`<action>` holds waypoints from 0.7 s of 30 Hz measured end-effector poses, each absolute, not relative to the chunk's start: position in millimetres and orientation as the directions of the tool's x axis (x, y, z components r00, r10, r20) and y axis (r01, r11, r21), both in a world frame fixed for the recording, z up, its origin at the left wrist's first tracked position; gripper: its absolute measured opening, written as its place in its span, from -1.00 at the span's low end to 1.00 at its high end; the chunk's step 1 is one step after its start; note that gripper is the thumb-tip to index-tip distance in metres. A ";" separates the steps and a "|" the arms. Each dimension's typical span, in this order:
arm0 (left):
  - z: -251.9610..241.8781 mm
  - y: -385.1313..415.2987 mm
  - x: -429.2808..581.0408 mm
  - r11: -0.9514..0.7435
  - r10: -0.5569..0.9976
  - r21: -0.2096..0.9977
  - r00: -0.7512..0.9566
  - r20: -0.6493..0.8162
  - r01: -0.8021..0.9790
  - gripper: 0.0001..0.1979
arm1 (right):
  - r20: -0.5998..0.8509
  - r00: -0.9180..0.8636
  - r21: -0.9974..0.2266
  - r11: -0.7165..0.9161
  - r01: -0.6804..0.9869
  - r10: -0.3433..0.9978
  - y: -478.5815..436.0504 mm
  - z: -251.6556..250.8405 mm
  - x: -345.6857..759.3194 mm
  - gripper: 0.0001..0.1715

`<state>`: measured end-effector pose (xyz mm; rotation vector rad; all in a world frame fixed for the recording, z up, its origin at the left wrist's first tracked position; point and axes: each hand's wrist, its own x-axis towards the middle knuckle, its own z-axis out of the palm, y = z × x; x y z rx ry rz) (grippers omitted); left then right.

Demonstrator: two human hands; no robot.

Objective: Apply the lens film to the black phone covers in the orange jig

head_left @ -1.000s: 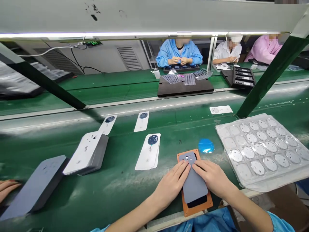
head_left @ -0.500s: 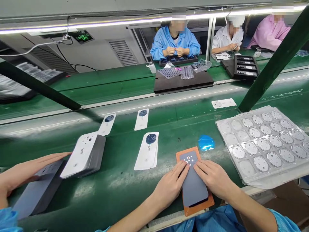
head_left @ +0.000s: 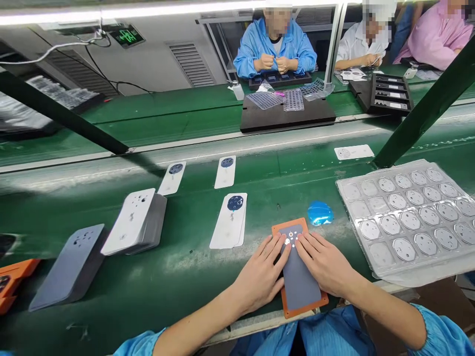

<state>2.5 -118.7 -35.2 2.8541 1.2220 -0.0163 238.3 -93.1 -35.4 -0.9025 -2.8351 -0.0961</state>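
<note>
A dark grey phone back panel (head_left: 302,282) with small holes at its far end lies on an orange fixture plate (head_left: 307,308) at the near edge of the bench. On the panel's upper left side rests my left hand (head_left: 260,274), fingers stretched out flat near the holes. My right hand (head_left: 326,264) lies on the opposite side, its extended fingertips touching the panel close to the left ones. Neither hand is wrapped round anything. Just beyond them is a crumpled piece of blue film (head_left: 320,213).
A clear tray (head_left: 382,271) of round white-backed pieces lies right. Leftward are white cards with dark discs (head_left: 228,225), a white card stack (head_left: 129,217), a grey panel stack (head_left: 69,272) and an orange fixture (head_left: 22,272). A slanted green post (head_left: 419,106) stands ahead; co-workers sit opposite.
A co-worker's hand has left the grey stack at left, and an orange fixture now shows there. The panel's near end now lies flatter on its fixture. My hands remain on it; the view has tilted.
</note>
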 end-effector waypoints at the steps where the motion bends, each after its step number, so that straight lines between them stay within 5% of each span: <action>1: -36.3 -120.0 2.6 -0.689 0.724 0.018 0.689 -0.014 0.724 -0.36 | 0.166 -0.810 0.019 0.819 0.573 0.563 -93.0 -35.1 238.7 -0.36; 7: -45.8 -130.1 2.7 -0.681 0.723 -0.057 0.683 0.103 0.730 -0.45 | 0.138 -0.839 0.049 0.843 0.536 0.526 -92.6 -39.2 242.1 -0.28; 15: -49.8 -131.8 12.7 -0.688 0.714 -0.095 0.695 0.089 0.719 -0.47 | 0.203 -0.836 0.083 0.842 0.533 0.509 -95.7 -45.0 241.9 -0.42; 18: -39.0 -128.6 10.9 -0.704 0.708 -0.047 0.706 0.025 0.708 -0.48 | 0.183 -0.828 0.061 0.834 0.548 0.530 -97.0 -44.6 242.1 -0.36; 21: -14.3 -113.5 -1.1 -0.711 0.690 0.143 0.722 -0.049 0.689 -0.42 | 0.142 -0.833 0.006 0.841 0.541 0.535 -98.5 -42.3 244.4 -0.26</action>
